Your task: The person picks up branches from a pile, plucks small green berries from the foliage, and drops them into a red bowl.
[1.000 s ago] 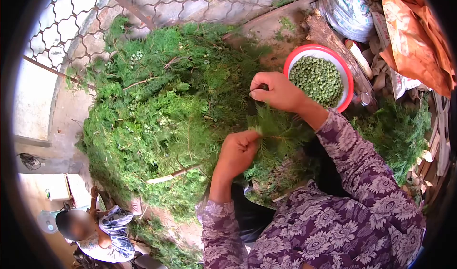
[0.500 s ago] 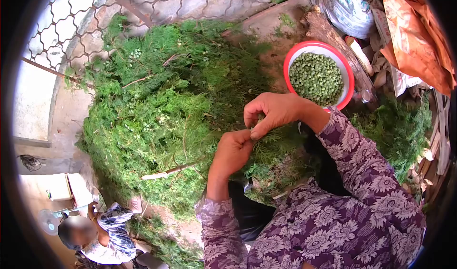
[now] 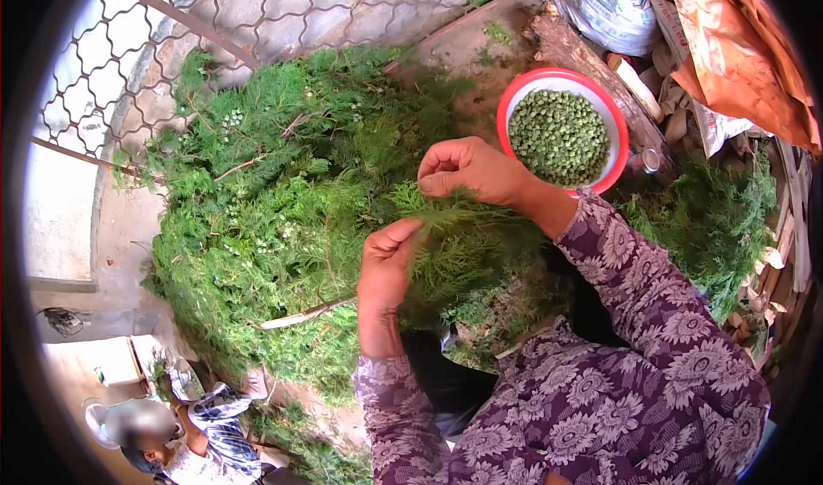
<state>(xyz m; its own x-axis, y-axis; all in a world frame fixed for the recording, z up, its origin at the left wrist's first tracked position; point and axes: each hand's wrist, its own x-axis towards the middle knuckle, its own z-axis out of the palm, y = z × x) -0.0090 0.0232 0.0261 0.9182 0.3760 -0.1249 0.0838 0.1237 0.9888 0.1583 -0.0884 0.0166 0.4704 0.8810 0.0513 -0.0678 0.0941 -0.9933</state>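
Observation:
My left hand [image 3: 383, 271] pinches a feathery green sprig [image 3: 471, 219] between thumb and forefinger. The sprig's leafy part spreads to the right, below my other hand. My right hand [image 3: 480, 172] is just above it, thumb and fingers closed together; whatever they hold, if anything, is too small to make out. Under and beyond both hands lies a big heap of green branches [image 3: 257, 228], with small pale green cones among the foliage. A red-rimmed white basin [image 3: 615, 180] stands just right of my right hand, holding many small green cones [image 3: 557, 138].
A wire mesh [image 3: 283, 9] runs along the far side. A log [image 3: 591, 56], a white sack [image 3: 609, 13] and an orange sack [image 3: 737, 39] lie at the far right. More branches [image 3: 703, 228] lie on the right. Another person [image 3: 206, 433] sits at lower left.
My hands have moved apart: the left down and left, the right slightly up and left. More of the sprig shows between them. The other person has leaned over and moved lower.

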